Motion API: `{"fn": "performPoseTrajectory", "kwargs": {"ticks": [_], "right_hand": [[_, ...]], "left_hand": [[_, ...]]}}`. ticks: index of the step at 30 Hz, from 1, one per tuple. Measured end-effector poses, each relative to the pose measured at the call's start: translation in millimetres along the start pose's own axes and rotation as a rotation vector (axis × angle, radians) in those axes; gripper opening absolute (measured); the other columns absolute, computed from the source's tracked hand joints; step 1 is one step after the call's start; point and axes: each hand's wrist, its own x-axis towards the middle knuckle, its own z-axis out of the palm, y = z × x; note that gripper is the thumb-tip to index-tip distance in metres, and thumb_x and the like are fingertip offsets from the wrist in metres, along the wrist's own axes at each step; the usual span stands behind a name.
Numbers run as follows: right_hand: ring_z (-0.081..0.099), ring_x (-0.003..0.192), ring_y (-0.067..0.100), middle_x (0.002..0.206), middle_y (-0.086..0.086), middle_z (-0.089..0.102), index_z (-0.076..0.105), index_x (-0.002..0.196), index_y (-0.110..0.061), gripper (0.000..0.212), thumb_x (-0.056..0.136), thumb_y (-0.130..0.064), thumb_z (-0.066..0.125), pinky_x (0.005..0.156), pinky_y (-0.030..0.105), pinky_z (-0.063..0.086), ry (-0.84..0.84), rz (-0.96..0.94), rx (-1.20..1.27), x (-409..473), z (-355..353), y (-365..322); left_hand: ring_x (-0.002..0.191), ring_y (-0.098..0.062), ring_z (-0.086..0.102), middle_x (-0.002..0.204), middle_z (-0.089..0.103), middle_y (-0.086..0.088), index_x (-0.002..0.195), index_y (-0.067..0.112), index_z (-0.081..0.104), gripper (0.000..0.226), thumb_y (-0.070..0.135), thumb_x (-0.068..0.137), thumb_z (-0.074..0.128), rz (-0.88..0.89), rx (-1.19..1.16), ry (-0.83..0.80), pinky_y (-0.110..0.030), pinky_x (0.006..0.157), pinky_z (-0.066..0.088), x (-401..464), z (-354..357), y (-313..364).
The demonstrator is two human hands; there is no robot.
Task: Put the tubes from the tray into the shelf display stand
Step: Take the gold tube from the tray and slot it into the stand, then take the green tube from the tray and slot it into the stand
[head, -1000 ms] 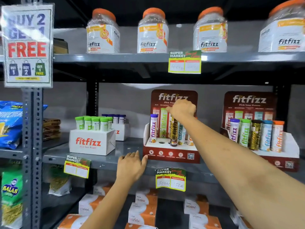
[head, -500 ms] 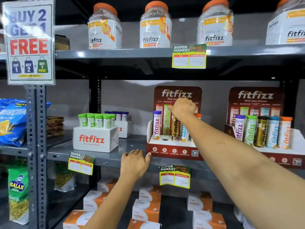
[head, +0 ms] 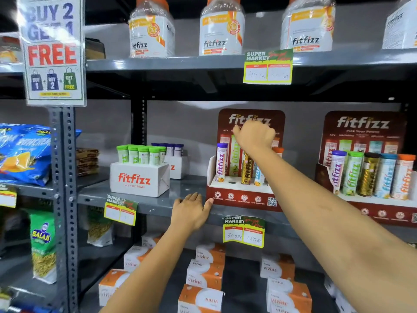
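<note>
My right hand (head: 255, 136) is closed over the top of a gold tube (head: 247, 170) that stands upright in the red display stand (head: 243, 199). In the stand, a purple-capped tube (head: 221, 163) is at the left, with an empty hole (head: 232, 182) between it and the gold tube. A light blue tube (head: 259, 175) stands to the right, and an orange cap (head: 278, 150) shows behind my wrist. The white tray box (head: 140, 180) to the left holds several green-capped tubes (head: 141, 154). My left hand (head: 191, 211) lies flat on the shelf edge, thumb by the stand's corner.
A second white box with purple-capped tubes (head: 169, 149) stands behind the tray. A second red stand (head: 365, 125) at the right is filled with tubes. Large jars (head: 222, 28) line the shelf above. Orange-and-white boxes (head: 205, 274) fill the shelf below, with price tags (head: 243, 231) on the shelf edge.
My right hand stays on top of the gold tube in the stand. My left hand rests in the same place. The view has shifted slightly.
</note>
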Motion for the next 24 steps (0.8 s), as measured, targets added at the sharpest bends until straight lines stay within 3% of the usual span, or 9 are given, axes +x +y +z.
{"fn": "performPoseTrajectory", "kwargs": {"ticks": [3,5,9,12,17,24], "right_hand": [[0.053,0.057,0.025,0.069,0.009,0.066,0.065,0.071,-0.007,0.047,0.091,-0.043,0.042,0.055,0.029,0.035,0.036,-0.033,0.166,-37,-2,-21],[0.057,0.062,0.027,0.077,0.011,0.070,0.068,0.081,-0.007,0.044,0.092,-0.042,0.042,0.056,0.030,0.039,-0.002,-0.061,0.275,-68,-3,-38],[0.067,0.081,0.040,0.088,0.021,0.070,0.062,0.093,-0.008,0.029,0.091,-0.033,0.047,0.064,0.038,0.049,-0.074,-0.133,0.491,-139,-5,-74],[0.066,0.077,0.041,0.083,0.020,0.071,0.058,0.099,-0.011,0.026,0.089,-0.033,0.048,0.060,0.039,0.050,-0.164,-0.238,0.615,-206,-4,-102],[0.067,0.069,0.039,0.072,0.016,0.071,0.056,0.086,-0.017,0.017,0.085,-0.035,0.055,0.051,0.038,0.047,-0.381,-0.393,0.763,-339,-9,-146],[0.069,0.087,0.033,0.091,0.012,0.074,0.056,0.104,-0.021,0.024,0.091,-0.039,0.046,0.067,0.038,0.052,-0.821,-0.692,0.790,-530,-21,-179]], "left_hand": [[0.145,-0.015,0.008,0.158,0.017,-0.004,0.148,0.013,0.019,0.063,0.051,0.098,0.020,0.023,-0.064,0.067,-0.043,0.117,0.004,-16,-7,-5],[0.145,-0.015,0.005,0.159,0.016,-0.003,0.149,0.013,0.017,0.061,0.049,0.099,0.022,0.027,-0.052,0.192,-0.040,0.117,0.001,-37,-11,-14],[0.145,-0.014,0.003,0.159,0.010,-0.001,0.150,0.015,0.012,0.061,0.047,0.099,0.024,0.021,0.055,0.272,-0.038,0.118,0.001,-90,-20,-38],[0.145,-0.014,0.004,0.159,0.008,-0.001,0.150,0.015,0.011,0.061,0.046,0.099,0.024,-0.036,0.132,0.262,-0.037,0.119,0.003,-146,-24,-65],[0.145,-0.016,0.008,0.157,0.014,-0.003,0.148,0.012,0.019,0.061,0.043,0.097,0.032,-0.227,0.236,0.186,-0.039,0.118,0.003,-274,-21,-118],[0.145,-0.016,0.011,0.156,0.020,-0.004,0.148,0.012,0.023,0.062,0.044,0.095,0.027,-0.572,0.297,0.080,-0.037,0.118,0.007,-458,-11,-147]]}}
